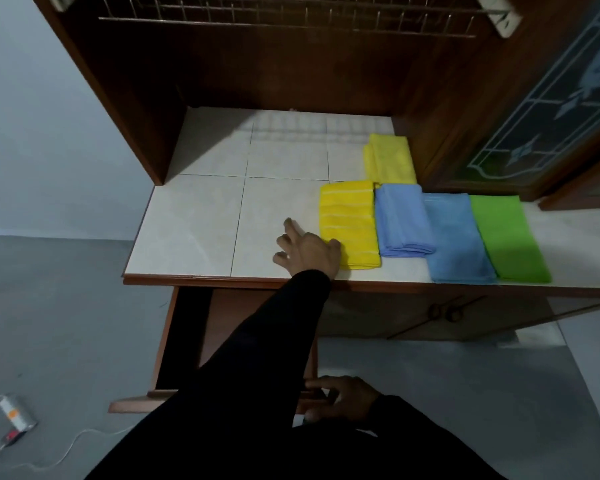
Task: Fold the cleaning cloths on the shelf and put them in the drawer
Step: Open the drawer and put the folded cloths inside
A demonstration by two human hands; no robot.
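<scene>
Several folded cleaning cloths lie at the right of the tiled shelf [201,223]: a bright yellow striped cloth [349,220], a pale yellow cloth [390,159] behind it, two blue cloths [402,220] [459,240] and a green cloth [508,237]. My left hand [305,252] rests on the shelf with fingers spread, its thumb touching the striped cloth's near left corner. Below the shelf a wooden drawer [187,341] stands pulled out, and my left sleeve hides part of its inside. My right hand [343,398] grips the drawer's front edge.
A wire rack [291,19] hangs above the shelf inside the brown cabinet. A patterned glass door [551,109] stands at the right. Knobbed cupboard doors [444,311] sit under the shelf's right part. A grey device with a white cable [16,414] lies on the floor, left.
</scene>
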